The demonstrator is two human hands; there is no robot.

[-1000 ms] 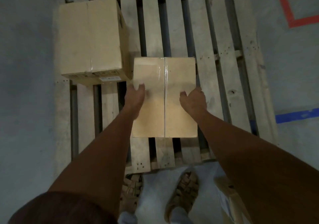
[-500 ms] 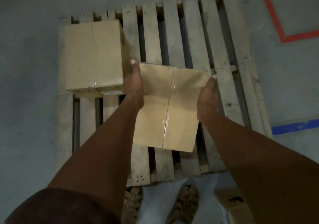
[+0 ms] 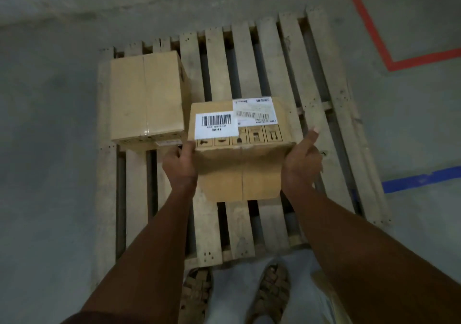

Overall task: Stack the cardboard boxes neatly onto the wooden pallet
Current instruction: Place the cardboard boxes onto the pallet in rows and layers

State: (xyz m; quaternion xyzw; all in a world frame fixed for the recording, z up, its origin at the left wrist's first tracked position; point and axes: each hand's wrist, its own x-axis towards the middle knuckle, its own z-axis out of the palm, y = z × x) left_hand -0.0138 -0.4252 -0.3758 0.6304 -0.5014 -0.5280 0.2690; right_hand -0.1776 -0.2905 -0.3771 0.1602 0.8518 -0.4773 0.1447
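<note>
I hold a small cardboard box [image 3: 239, 171] over the middle of the wooden pallet [image 3: 277, 74]. It is tipped so its labelled side with barcode stickers faces up. My left hand [image 3: 180, 165] grips its left side and my right hand [image 3: 300, 162] grips its right side. A larger taped cardboard box [image 3: 146, 96] stands on the pallet's far left corner, just left of the held box.
Grey concrete floor surrounds the pallet. Red tape [image 3: 374, 36] marks the floor at far right and blue tape [image 3: 419, 180] lies right of the pallet. My sandalled feet [image 3: 270, 291] stand at the pallet's near edge.
The small box lay flat on the pallet under my hands. I took it by both sides, lifted it and tipped it so its labelled face now shows.
</note>
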